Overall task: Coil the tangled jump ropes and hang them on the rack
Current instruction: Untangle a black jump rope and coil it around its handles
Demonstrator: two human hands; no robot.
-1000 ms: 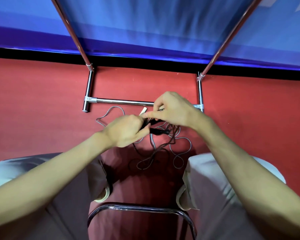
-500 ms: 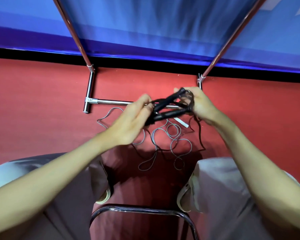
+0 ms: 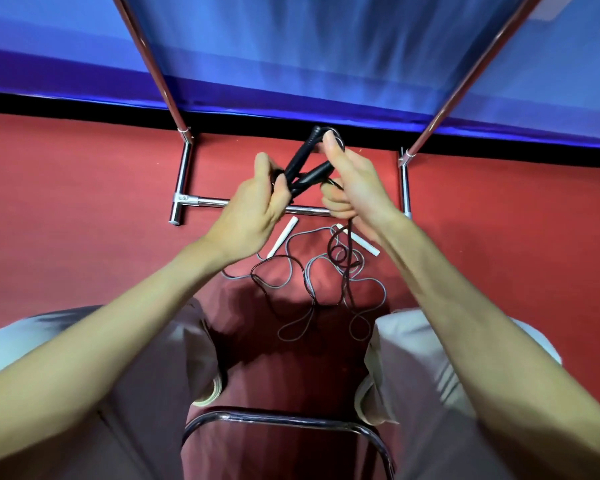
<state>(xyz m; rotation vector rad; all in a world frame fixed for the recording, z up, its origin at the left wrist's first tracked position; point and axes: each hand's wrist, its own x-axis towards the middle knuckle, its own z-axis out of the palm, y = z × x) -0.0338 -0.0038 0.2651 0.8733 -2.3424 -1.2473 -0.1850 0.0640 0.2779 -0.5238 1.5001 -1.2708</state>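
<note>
Holding both black handles (image 3: 303,168) of the dark jump rope (image 3: 343,261) up at upper centre of the frame: left hand (image 3: 257,202) curled round the lower ends, right hand (image 3: 350,181) pinching the upper ends, with a small loop of cord at its fingertips. Hardly begun, to judge by the layout: dark cord trailing from the right hand down to the red floor (image 3: 84,220) at centre, crossed over the grey jump rope (image 3: 309,289). White handles (image 3: 283,237) lying just below the rack's low crossbar (image 3: 212,201). Nothing coiled, nothing hung on the rack's uprights (image 3: 153,64). Left to do: separating the cords, coiling each, hanging both.
</note>
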